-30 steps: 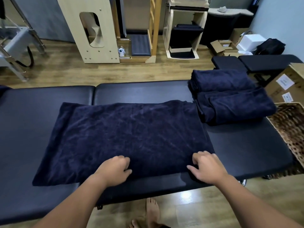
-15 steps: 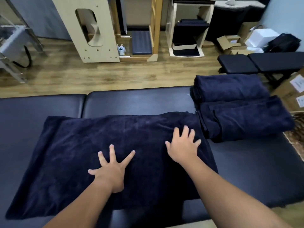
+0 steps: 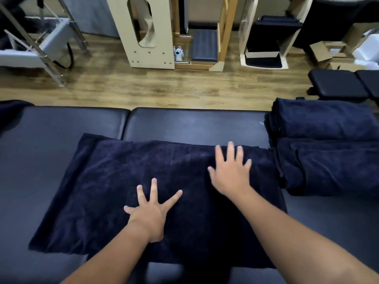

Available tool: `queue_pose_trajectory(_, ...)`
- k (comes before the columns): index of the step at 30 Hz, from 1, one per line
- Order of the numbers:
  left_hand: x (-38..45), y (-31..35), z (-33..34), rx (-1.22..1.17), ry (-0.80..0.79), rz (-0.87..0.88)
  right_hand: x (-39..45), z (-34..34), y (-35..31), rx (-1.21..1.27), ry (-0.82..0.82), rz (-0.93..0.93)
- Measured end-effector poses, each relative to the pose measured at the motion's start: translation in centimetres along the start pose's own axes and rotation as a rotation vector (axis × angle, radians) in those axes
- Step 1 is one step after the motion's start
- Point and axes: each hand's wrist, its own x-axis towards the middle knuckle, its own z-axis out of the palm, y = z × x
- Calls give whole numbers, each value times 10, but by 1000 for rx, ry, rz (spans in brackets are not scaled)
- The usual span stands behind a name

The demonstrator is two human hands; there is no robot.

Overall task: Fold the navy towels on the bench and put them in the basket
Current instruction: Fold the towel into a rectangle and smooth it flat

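A person stands at a black padded bench (image 3: 184,124) and looks down at their own two bare forearms. A navy towel (image 3: 102,191) lies spread flat across the bench, already doubled over once, with a lower layer showing along its left edge. The left hand (image 3: 150,212) rests palm down near the middle of the towel, fingers straight and spread wide. The right hand (image 3: 230,171) lies flat further away and to the right, fingers straight and slightly apart, close to the towel's far edge. Neither hand grips anything.

The step in hand looks like smoothing the folded layer flat. The next move probably calls for taking hold of one short end and bringing it across to the other, keeping the edges lined up.

Two more navy towels (image 3: 324,152), folded into thick bundles, sit side by side at the right end of the bench, just beside the spread towel and perhaps touching its corner; the dark cloth makes that hard to judge. They could crowd a fold made toward the right. The basket is not in view.

Beyond the bench lies a wood floor (image 3: 143,87), with a pale wooden frame (image 3: 143,31), a second black bench (image 3: 338,85) at far right, and cardboard boxes (image 3: 324,52).
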Motion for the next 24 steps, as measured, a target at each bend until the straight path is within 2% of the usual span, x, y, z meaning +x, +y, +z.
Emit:
queue_pose_trajectory(2, -2, 0, -1, 6, 9, 8, -16, 14, -16, -27, -56, -220)
queue_pose_trajectory(3, -2, -3, 0, 12, 32, 23, -18, 19, -23, -33, -103, -241)
queue_pose_trajectory(8, -6, -44, 14, -25, 179, 146, 7, 8, -70, 64, -241, 103)
queue_pose_trajectory(10, -13, -71, 29, -95, 324, 120, 14, 4, -101, 28, -233, -5)
queue_pose_trajectory(12, -21, -99, 46, -186, 412, -38, 10, 5, -130, -4, -201, -301)
queue_pose_trajectory(14, -31, -130, 65, -321, 408, -245, 6, 12, -162, -43, -230, -577)
queue_pose_trajectory(15, -34, -144, 77, -387, 390, -347, 7, 16, -177, -69, -247, -649)
queue_pose_trajectory(17, -40, -169, 101, -472, 299, -466, 15, 19, -202, -104, -247, -661)
queue_pose_trajectory(20, -51, -196, 117, -594, 280, -609, 34, 18, -245, -115, -256, -566)
queue_pose_trajectory(22, -49, -202, 118, -631, 249, -642, 47, 13, -272, -137, -271, -487)
queue_pose_trajectory(24, -47, -202, 120, -619, 224, -645, 53, 10, -303, -167, -265, -520)
